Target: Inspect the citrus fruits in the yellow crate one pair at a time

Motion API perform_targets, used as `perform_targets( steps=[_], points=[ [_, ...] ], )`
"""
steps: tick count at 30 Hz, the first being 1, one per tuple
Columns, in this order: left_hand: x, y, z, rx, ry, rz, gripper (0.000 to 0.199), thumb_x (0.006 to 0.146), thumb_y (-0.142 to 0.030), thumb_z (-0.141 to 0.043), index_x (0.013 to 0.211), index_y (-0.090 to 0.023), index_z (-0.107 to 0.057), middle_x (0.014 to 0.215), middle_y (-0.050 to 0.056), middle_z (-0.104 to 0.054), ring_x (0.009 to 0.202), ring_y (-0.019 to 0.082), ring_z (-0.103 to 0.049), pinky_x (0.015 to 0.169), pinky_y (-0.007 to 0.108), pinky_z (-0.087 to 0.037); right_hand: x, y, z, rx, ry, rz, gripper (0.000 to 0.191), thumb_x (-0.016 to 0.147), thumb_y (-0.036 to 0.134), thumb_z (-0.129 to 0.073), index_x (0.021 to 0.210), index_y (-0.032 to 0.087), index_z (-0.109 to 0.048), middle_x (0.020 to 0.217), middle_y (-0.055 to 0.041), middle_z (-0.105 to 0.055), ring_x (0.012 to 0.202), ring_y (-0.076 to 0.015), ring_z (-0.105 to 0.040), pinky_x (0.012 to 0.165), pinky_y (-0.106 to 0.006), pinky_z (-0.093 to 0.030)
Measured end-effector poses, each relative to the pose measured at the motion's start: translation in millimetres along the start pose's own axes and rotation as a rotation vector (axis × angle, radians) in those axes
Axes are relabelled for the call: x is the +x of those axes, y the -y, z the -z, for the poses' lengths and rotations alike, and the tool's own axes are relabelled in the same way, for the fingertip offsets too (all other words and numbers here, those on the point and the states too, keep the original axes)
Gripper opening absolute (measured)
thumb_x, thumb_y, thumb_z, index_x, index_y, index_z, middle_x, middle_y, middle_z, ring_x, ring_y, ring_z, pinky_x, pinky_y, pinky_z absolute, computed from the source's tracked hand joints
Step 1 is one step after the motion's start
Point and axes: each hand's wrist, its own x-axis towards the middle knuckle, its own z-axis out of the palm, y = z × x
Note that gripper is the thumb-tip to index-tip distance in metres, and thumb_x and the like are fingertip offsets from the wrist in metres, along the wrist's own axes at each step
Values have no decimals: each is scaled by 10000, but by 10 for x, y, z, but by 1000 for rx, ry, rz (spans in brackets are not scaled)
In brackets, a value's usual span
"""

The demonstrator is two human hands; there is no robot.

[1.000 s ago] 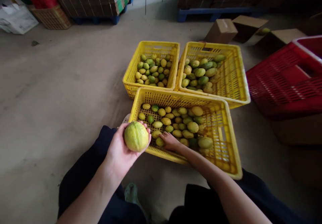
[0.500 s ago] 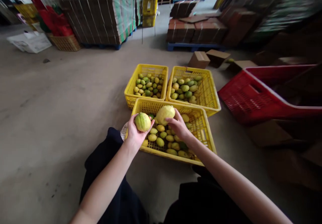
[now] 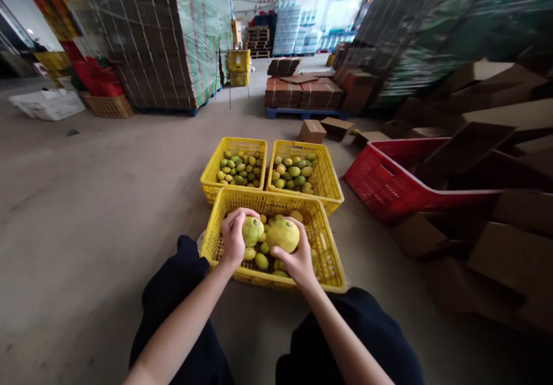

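Observation:
My left hand [image 3: 234,236] is wrapped round a green-yellow fruit [image 3: 253,231], its fingers over the top and outer side. Close beside it, my right hand [image 3: 301,256] grips a larger pale yellow fruit [image 3: 283,236], with the thumb in front. Both fruits are above the near yellow crate [image 3: 276,285], which holds several yellow and green lemon-like fruits [image 3: 261,261]. Behind it stand two more yellow crates, the back left one [image 3: 210,186] and the back right one [image 3: 336,193], each with similar fruits inside.
A red crate [image 3: 375,192] with cardboard in it stands at the right, amid open cardboard boxes [image 3: 510,255]. Small boxes [image 3: 313,131] and a blue pallet [image 3: 302,112] of flattened cardboard lie beyond the crates. Wrapped stacks [image 3: 142,39] rise at the back left. My knees flank the near crate.
The view has tilted up. My left hand has turned from palm-up under its fruit to gripping it from the side and top. The two fruits are now nearly level, side by side.

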Motion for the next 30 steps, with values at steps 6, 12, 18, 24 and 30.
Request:
perform_targets(
  steps=[6,12,18,24,30],
  points=[
    [-47,86,-85,33,32,-253,343,875,-306,-414,697,-183,-680,738,53,-677,756,207,-618,746,312,-468,60,81,0,49,-28,302,710,570,583,-798,1143,256,-534,1063,-66,-640,974,-252,-626,880,-398,-507],
    [-78,46,-106,-52,17,-118,364,874,-253,-370,684,-186,-672,720,45,-679,743,195,-626,752,309,-472,-9,78,31,-8,-24,354,693,591,567,-790,1161,254,-551,1087,-82,-642,986,-261,-626,889,-417,-499],
    [-79,-12,-162,-80,42,33,360,848,-279,-393,675,-178,-692,737,54,-688,758,194,-632,764,294,-473,-70,95,56,-10,-72,263,680,544,508,-845,1103,232,-576,1047,-64,-642,952,-246,-617,863,-376,-493],
    [68,-61,-154,-305,15,704,360,840,-281,-418,875,-117,-737,973,100,-718,869,204,-648,787,282,-484,10,121,4,136,-108,-245,357,730,432,-685,1012,229,-605,898,-5,-653,777,-175,-608,687,-279,-517],
    [144,-48,-113,-502,-128,975,252,832,-173,-443,888,-126,-684,803,55,-688,694,139,-617,631,236,-472,101,-97,-69,471,-47,-586,332,700,456,-661,920,234,-547,649,54,-589,462,-140,-551,345,-244,-454]
  ],
)
